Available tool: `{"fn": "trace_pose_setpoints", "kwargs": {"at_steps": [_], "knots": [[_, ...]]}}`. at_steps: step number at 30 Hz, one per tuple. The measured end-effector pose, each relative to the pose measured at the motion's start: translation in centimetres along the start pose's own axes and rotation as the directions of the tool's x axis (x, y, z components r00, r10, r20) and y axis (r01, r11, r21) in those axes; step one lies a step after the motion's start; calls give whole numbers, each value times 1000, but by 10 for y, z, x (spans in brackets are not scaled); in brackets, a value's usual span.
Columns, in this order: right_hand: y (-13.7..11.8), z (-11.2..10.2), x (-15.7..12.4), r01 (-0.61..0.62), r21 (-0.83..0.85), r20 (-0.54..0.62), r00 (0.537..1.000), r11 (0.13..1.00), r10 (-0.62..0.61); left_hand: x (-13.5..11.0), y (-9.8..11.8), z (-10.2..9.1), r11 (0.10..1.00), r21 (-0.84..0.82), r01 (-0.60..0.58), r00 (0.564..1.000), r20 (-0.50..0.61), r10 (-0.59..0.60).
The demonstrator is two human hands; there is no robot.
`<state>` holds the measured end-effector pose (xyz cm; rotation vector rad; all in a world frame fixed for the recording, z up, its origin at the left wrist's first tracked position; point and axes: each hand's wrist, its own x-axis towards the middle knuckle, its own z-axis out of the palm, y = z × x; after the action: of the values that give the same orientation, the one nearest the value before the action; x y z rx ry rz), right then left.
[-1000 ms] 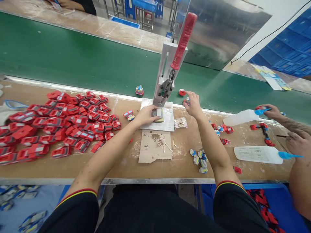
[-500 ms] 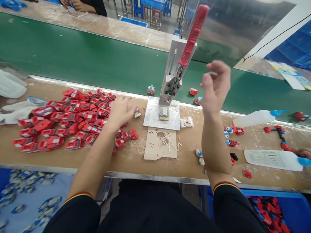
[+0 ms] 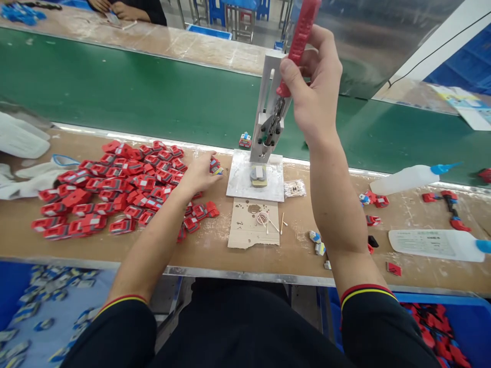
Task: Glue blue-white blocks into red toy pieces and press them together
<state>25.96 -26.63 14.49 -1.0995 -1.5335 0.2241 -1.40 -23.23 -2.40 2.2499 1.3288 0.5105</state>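
My right hand is closed around the red lever handle of an upright metal toggle press, thumb on the near side. Below the lever, a small grey and yellow fixture sits on the press's white base plate. My left hand, left of that plate, pinches a small red, blue and yellow toy part between thumb and fingers. Its palm hovers by the right edge of a pile of red toy parts.
Cardboard with cotton swabs lies before the press. White bottles and loose toy pieces are at right. Behind runs a green conveyor belt carrying an assembled toy. Blue bins stand below. Another person's hands work across.
My right hand has moved up and left from the air beside the press and taken hold of the red handle. My left hand has shifted slightly right with the toy part, turning it.
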Motion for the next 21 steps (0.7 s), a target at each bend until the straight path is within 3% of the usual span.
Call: {"fn": "trace_pose_setpoints", "kwargs": {"at_steps": [2, 4, 7, 10, 13, 17, 21], "knots": [[1, -2, 1, 8, -8, 10, 1000, 1000, -8, -1, 11, 6, 956, -291, -30, 997, -77, 8], [1, -2, 1, 15, -22, 7, 1000, 1000, -15, 2, 26, 21, 841, -538, -63, 997, -63, 35], [0, -2, -1, 11, -44, -9, 1000, 999, -11, 16, 44, 48, 685, -721, -102, 994, -56, 89], [1, -2, -2, 31, -3, -11, 999, 1000, -31, 30, 50, 64, 678, -710, -191, 981, -124, 147], [3, 1, -2, 32, -14, -13, 999, 999, -32, 35, 47, 64, 786, -554, -275, 961, -181, 208], [3, 5, -2, -11, -153, -13, 1000, 988, 9, 32, 49, 60, 890, -408, -203, 977, -139, 160], [2, 5, -4, -12, -123, -13, 1000, 992, 10, 36, 61, 65, 922, -350, -168, 984, -118, 134]]}}
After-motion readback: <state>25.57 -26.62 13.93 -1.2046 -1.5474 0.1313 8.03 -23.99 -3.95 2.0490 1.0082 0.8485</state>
